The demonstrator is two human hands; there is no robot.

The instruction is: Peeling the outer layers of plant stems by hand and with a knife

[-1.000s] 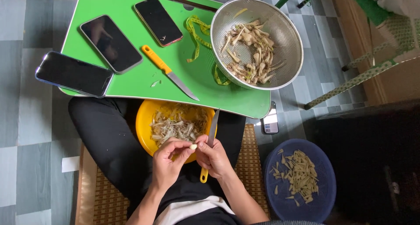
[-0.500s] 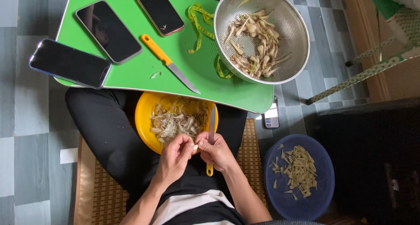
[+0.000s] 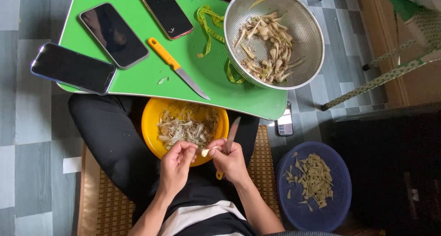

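3 phones (image 3: 113, 34), 2 knives (image 3: 178, 68) (1 held)

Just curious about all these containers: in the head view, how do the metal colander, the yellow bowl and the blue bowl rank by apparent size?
1. Metal colander, widest across.
2. Blue bowl and yellow bowl: not ranked. The blue one looks slightly wider, but it sits lower, farther from the camera, and the green table covers the yellow bowl's far edge.

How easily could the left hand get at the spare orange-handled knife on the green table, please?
Probably easily: the left hand only pinches a small pale piece, and the spare knife lies uncovered on the green table, with just the yellow bowl below the path.
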